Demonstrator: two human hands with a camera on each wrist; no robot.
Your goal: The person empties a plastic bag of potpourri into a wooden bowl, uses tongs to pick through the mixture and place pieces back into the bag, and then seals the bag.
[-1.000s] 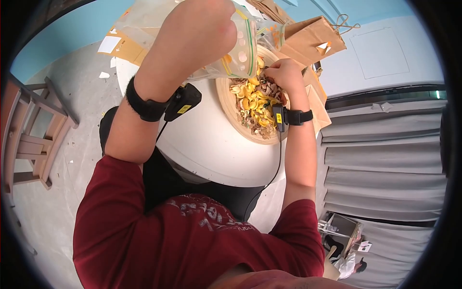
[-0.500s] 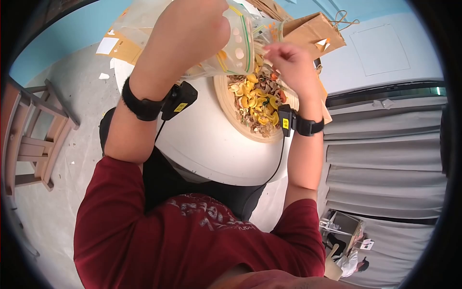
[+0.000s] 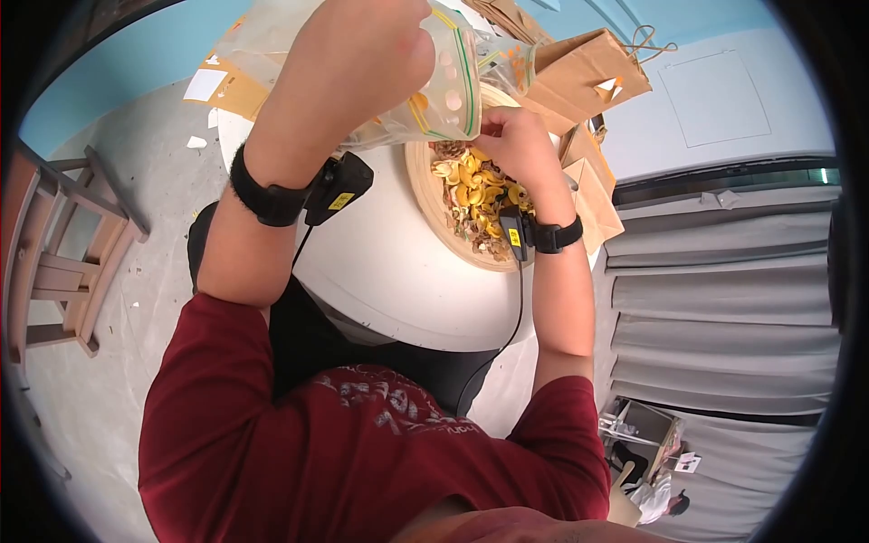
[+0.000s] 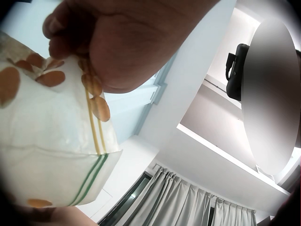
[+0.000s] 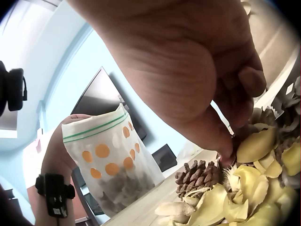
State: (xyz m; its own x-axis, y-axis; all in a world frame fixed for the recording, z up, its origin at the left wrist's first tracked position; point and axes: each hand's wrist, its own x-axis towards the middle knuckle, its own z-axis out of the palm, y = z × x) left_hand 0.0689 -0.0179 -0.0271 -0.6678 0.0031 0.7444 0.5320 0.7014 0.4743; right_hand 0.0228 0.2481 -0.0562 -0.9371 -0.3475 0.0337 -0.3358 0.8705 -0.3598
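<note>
My left hand (image 3: 367, 54) grips the upper side of a clear zip bag (image 4: 51, 127) with orange dots and green and yellow seal lines. Grey-brown dried pieces (image 5: 124, 188) fill the bag's lower part. My right hand (image 3: 520, 149) reaches over a round pale wooden tray (image 3: 425, 195) of potpourri, beside the bag's mouth. In the right wrist view, its thumb and fingers come together low in the pile, between a small pinecone (image 5: 200, 178) and yellow dried petals (image 5: 256, 146). I cannot tell whether they pinch a piece; the fingertips are partly hidden.
The tray stands on a white round table (image 3: 380, 262). A brown paper bag (image 3: 579, 77) with string handles is behind it to the right, and another clear bag (image 3: 507, 68) with orange marks lies beside that. A wooden chair (image 3: 68, 262) stands on the left.
My right hand lifted off the pile, loosely curled, then came back down further left, close by the bag's mouth. My left hand shifted slightly left with the zip bag and then held still.
</note>
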